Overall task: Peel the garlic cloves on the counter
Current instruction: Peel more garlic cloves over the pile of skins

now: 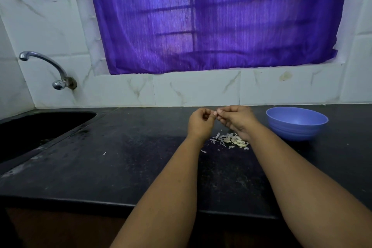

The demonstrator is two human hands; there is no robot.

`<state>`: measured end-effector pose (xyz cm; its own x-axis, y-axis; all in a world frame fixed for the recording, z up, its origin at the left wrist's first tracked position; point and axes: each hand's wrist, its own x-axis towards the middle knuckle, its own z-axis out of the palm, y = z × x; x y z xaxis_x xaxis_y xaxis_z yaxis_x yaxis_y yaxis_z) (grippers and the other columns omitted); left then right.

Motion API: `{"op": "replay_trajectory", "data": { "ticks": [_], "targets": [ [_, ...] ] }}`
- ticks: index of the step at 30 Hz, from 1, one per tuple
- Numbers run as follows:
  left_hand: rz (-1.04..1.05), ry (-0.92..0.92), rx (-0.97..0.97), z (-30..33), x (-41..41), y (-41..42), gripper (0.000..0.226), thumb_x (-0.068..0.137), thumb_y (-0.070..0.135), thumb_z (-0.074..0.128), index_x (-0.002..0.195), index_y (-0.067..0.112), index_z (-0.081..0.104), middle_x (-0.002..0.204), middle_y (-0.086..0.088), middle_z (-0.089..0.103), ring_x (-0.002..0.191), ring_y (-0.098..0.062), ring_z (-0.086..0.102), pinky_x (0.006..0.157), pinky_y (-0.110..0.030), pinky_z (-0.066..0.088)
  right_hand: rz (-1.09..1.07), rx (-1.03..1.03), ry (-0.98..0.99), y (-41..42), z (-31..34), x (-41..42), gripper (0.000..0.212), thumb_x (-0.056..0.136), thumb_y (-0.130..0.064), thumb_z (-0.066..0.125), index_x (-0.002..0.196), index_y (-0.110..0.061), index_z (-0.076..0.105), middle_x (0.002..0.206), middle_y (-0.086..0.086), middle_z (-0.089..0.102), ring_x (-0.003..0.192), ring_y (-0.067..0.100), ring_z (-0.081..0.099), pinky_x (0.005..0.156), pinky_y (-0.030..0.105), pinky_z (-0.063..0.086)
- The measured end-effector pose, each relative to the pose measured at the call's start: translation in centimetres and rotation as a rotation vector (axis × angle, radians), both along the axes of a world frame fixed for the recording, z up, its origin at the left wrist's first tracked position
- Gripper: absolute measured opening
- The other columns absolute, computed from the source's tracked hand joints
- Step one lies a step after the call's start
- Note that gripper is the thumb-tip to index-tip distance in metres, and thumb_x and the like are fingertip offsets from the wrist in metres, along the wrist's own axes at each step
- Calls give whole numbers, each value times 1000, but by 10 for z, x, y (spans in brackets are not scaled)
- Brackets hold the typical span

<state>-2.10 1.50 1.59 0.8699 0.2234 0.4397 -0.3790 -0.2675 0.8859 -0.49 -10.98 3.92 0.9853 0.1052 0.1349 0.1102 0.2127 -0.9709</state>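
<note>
Bottom of frame: our two forearms run up from the lower edge across the black counter point(124, 167), converging just right of centre.

Centre, between the wrists: a small heap of garlic skins and cloves point(231, 140) lies on the counter. Papery white scraps dominate on the left of the heap; a few pale yellowish pieces at its lower right look like cloves, but we cannot tell peeled from unpeeled at this size. Stray flakes lie scattered to the left, one well apart at about mid-frame.

Just above the heap: left hand point(200, 123) has its fingers curled in, fingertips meeting those of the right hand point(234, 119), also curled. Both pinch something tiny and pale at the meeting point, which we take to be a garlic clove point(215, 113); mostly hidden by the fingers.

Right of the hands: blue bowl point(297, 123), upright, near the right wrist, not touching. Its visible inside shows nothing; the near part of its floor is hidden by the rim.

Left side: dark sink point(40, 125) set into the counter; tap point(48, 66) on the tiled wall above it. Upper frame: purple curtain point(217, 16).

Judgement: peeling is well under way, going by the amount of skin. One clove in hand; how many remain, we cannot say.
</note>
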Motion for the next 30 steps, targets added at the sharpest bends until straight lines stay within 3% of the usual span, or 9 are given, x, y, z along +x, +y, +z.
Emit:
{"op": "replay_trajectory", "data": {
  "ticks": [5,13,20,24,30],
  "targets": [
    [17,-96,18,2,-1,1,5,88,14,69,90,10,69,86,-5,71,80,-14,65,76,-28,55,44,138,61,-1,5,-3,10,84,-4,70,87,3,63,74,10,67,57,8,65,53,15,53],
    [68,-75,52,2,2,1,6,90,10,64,92,9,70,83,-4,70,74,-10,62,71,-25,52,66,103,38,0,5,-6,9,84,-7,71,83,-1,64,68,6,67,58,7,63,55,14,52],
    [164,-113,265,2,-1,1,15,91,5,52,91,4,67,85,-9,69,79,-21,62,70,-32,50,43,43,7,3,3,-6,15,82,-9,73,89,3,66,73,9,70,62,10,67,59,16,55],
    [187,-123,321,2,-1,2,15,91,4,50,87,4,64,80,-10,65,72,-19,55,66,-31,45,64,38,15,4,4,-7,16,84,-8,71,91,5,65,70,9,70,61,10,67,62,16,56],
    [180,-140,299,3,-3,0,13,94,10,54,91,4,65,84,-10,66,72,-15,51,66,-26,38,62,76,32,0,8,-9,10,88,-9,67,86,0,64,64,6,67,60,11,62,54,15,52]
  ]
}}
